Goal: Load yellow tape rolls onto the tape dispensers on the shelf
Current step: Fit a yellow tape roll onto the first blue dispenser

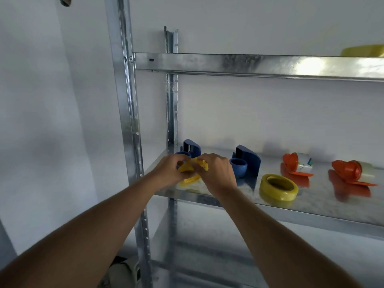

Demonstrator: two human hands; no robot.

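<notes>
Shelving unit [249, 63]: galvanised metal, slotted uprights at its left end, against a pale wall; the middle shelf [311, 215] carries nearly everything.
Upper shelf: only its front rail shows, with a blurred yellow object [365, 51] at the far right edge, too cut off to identify.
Left hand [169, 170]: over the shelf's left front corner, fingers clamped on the left side of a yellow tape roll.
Right hand [217, 173]: beside the left one, fingers pinched on the top right of the same roll.
Held yellow tape roll [192, 173]: raised and tilted between both hands above the left front edge; mostly covered by fingers, so whether it touches the dispenser behind it cannot be told.
Left blue dispenser [192, 148]: at the back left corner, its hub largely hidden behind the hands and roll.
Second blue dispenser [248, 162]: just right of the hands, hub bare, its near side partly blocked by the right hand.
Spare yellow tape roll [278, 187]: lying flat near the front edge, just right of the second dispenser.
Orange-capped items [296, 165], [351, 170]: two, lying on their sides towards the shelf's right end, well apart from the hands.
</notes>
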